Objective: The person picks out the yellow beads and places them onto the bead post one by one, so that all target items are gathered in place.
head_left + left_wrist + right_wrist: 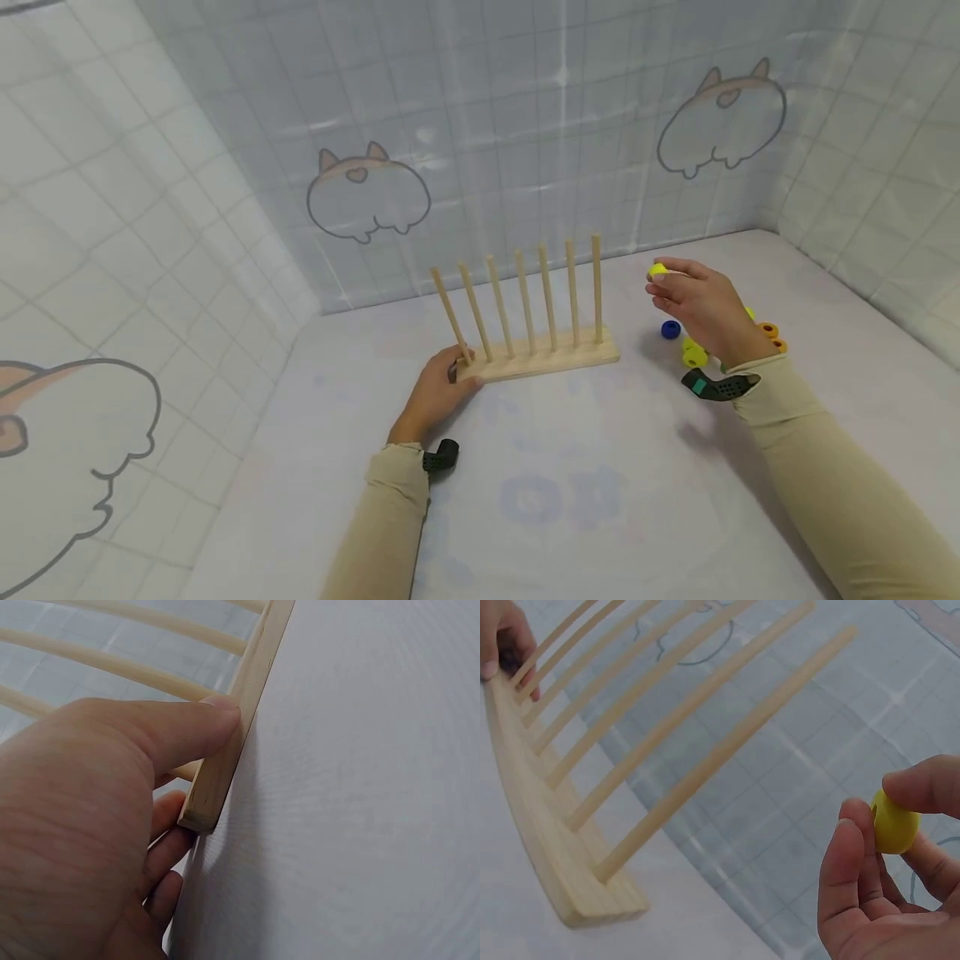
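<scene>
Currently, your right hand (708,307) pinches a round yellow bead (898,825); your left hand (435,392) grips a pale wooden seven-peg rack (542,363).

The counter (300,417) has a pale surface with faint, blurred bluish marks (558,498) toward the front. A back wall (495,117), left wall (187,300) and right wall (900,167) border it, each printed with a tile-like grid. Glossy vertical streaks cross the back wall. This wall bears two outlined cartoon figures: a left figure (367,200), set lower, and a right figure (722,129), near the right corner. Both show pointed ears and a heart-shaped mark. A larger figure (75,483), cut off by the frame edge, occupies the left wall.
</scene>
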The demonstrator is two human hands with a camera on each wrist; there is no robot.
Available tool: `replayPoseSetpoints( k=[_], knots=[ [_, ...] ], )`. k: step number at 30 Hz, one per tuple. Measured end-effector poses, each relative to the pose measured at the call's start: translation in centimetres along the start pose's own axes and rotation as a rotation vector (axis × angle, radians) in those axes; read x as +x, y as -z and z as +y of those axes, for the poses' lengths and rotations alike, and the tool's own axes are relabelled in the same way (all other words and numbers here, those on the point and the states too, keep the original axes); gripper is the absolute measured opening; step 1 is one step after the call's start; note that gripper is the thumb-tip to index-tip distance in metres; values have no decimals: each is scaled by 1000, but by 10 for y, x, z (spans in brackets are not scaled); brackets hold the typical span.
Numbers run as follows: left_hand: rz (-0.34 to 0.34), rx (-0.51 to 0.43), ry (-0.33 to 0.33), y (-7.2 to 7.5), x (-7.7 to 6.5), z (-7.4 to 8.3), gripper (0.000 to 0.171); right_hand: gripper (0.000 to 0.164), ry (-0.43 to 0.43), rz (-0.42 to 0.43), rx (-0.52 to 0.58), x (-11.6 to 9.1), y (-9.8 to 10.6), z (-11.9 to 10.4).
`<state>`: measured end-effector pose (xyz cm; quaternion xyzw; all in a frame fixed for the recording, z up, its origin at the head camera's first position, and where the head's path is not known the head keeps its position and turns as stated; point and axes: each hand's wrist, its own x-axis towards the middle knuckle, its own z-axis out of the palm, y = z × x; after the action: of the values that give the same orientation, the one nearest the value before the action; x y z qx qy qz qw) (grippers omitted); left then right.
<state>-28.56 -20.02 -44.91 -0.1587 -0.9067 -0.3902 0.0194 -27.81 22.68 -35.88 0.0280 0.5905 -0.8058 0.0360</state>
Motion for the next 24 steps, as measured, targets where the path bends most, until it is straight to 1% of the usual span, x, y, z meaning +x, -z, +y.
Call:
replayPoseSetpoints(
  k=[3, 7, 10, 15, 19, 24],
  knots=[
    [8, 0, 13, -2, -2, 0, 46, 58, -9, 1, 68, 2, -5, 0],
    [3, 3, 30, -3, -4, -1, 48, 63, -10, 0, 117, 6, -13, 0],
    [6, -5, 24, -4, -5, -1, 49, 64, -2, 10, 137, 9, -20, -1],
    [14, 11, 20, -3, -5, -1, 50, 57, 10, 28, 160, 14, -27, -2],
    [16, 31, 17, -2, -5, 0, 49, 56, 20, 19, 172, 14, -28, -3],
    [20, 16, 5, -1, -4, 3, 47, 59, 47, 2, 173, 15, -30, -5]
  ],
)
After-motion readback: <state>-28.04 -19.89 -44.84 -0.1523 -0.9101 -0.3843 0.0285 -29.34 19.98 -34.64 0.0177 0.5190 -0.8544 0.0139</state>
